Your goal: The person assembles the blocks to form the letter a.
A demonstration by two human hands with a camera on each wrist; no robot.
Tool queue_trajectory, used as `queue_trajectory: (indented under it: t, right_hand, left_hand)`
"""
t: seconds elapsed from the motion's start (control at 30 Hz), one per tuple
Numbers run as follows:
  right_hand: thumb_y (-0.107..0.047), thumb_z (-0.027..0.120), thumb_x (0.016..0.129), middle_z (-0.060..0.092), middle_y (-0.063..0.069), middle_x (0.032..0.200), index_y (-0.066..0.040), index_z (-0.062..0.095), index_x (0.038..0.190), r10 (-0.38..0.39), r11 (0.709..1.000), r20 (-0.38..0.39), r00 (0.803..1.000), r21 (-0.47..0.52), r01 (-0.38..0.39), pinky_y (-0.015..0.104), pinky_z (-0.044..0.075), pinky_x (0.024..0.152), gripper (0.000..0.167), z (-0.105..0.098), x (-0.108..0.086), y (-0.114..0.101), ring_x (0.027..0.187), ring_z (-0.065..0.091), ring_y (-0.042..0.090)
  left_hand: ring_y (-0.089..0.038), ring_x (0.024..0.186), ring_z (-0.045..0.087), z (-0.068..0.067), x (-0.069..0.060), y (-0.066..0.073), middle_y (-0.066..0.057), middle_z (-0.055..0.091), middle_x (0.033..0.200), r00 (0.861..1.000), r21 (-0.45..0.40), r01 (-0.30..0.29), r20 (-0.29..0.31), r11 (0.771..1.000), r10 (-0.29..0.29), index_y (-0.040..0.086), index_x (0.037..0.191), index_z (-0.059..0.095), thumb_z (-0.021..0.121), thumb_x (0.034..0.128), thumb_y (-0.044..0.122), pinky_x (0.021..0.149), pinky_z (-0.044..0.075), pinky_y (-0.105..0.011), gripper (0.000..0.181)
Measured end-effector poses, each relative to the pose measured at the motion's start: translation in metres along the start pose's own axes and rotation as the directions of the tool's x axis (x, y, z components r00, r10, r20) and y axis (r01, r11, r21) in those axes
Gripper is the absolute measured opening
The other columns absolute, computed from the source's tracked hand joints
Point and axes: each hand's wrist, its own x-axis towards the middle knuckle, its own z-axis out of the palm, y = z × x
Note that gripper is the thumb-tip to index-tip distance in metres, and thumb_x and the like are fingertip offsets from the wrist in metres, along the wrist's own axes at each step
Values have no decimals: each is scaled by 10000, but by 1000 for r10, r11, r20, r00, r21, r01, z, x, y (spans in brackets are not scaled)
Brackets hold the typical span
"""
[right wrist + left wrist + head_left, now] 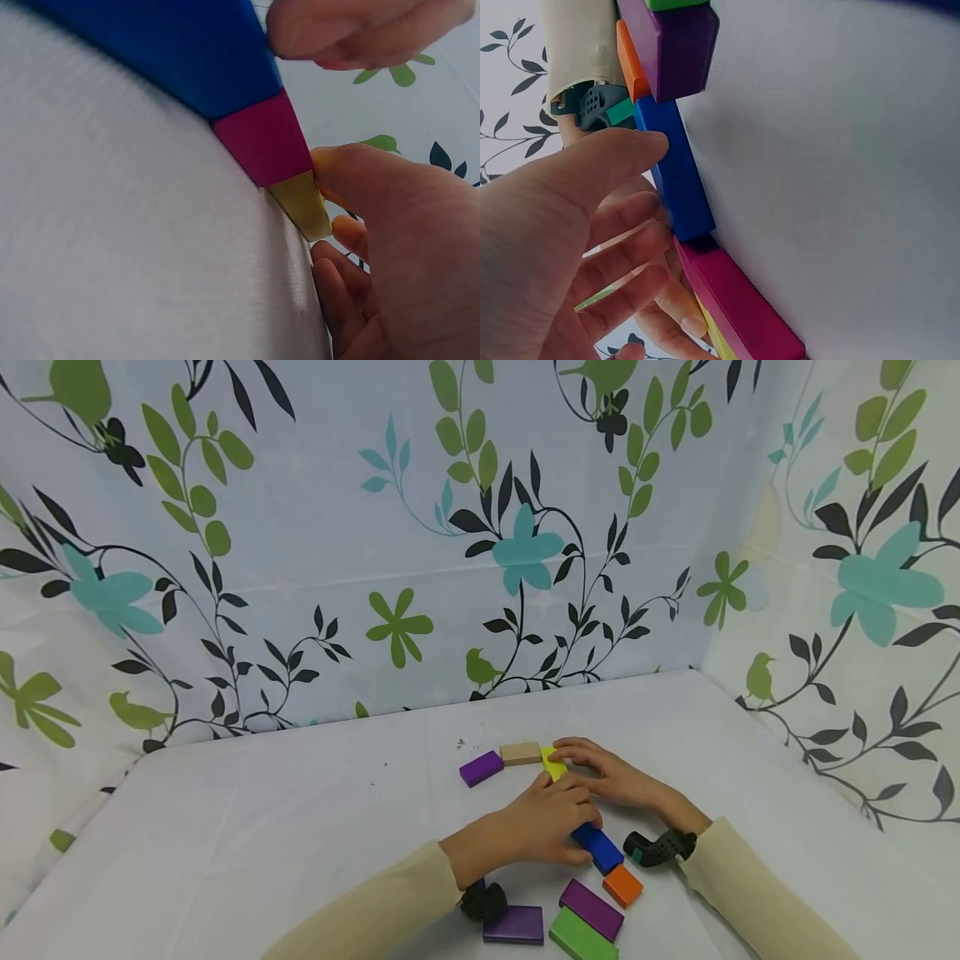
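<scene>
My left hand is over a blue block, its thumb on one side and its fingers around the other, as the left wrist view shows. A yellow block is between the thumb and fingers of my right hand. Between the blue and yellow blocks lies a magenta block, hidden by my left hand in the head view. An orange block touches the blue block's near end. Beyond the yellow one, a beige block and a purple block continue the curved row.
Nearer me lie a dark purple block, a green block against it, and a violet block by my left wrist. A blue piece is partly hidden there. White cloth covers the table; patterned fabric hangs behind.
</scene>
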Motion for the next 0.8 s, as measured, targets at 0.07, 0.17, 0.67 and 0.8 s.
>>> queue_trajectory:
  t: [0.07,0.17,0.67,0.8]
  right_hand:
    - [-73,544,986,378,263,1455,12,542,1314,5,1000,5,1000,-1,-5,613,322,1042,339,0,1,-1,1331,363,459]
    - [-78,545,986,368,265,1463,13,540,1318,24,1000,9,1000,4,-24,607,314,1052,344,0,2,-2,1338,358,459]
    - [-139,560,986,393,216,1462,-44,569,1309,78,997,-5,997,7,-78,590,342,1048,337,0,1,-2,1332,387,427]
    - [-149,566,983,391,215,1464,-52,570,1312,81,997,-5,997,11,-81,587,346,1047,342,1,2,-3,1337,384,428]
  left_hand:
    - [-119,1210,419,-1,-3,0,88,568,1264,1000,-12,-1,1,1000,1,274,1206,643,657,896,484,901,330,-297,374]
    - [-120,1214,421,-3,-8,0,84,563,1270,1000,-34,-2,2,999,2,267,1219,637,647,910,462,878,331,-283,365]
    - [9,1075,544,-4,-34,11,133,616,1122,998,-239,-33,40,970,43,251,1172,665,638,941,349,936,401,-323,252]
    - [30,1049,541,-2,-41,16,142,618,1081,996,-314,-43,61,948,66,247,1176,666,635,948,339,989,426,-401,248]
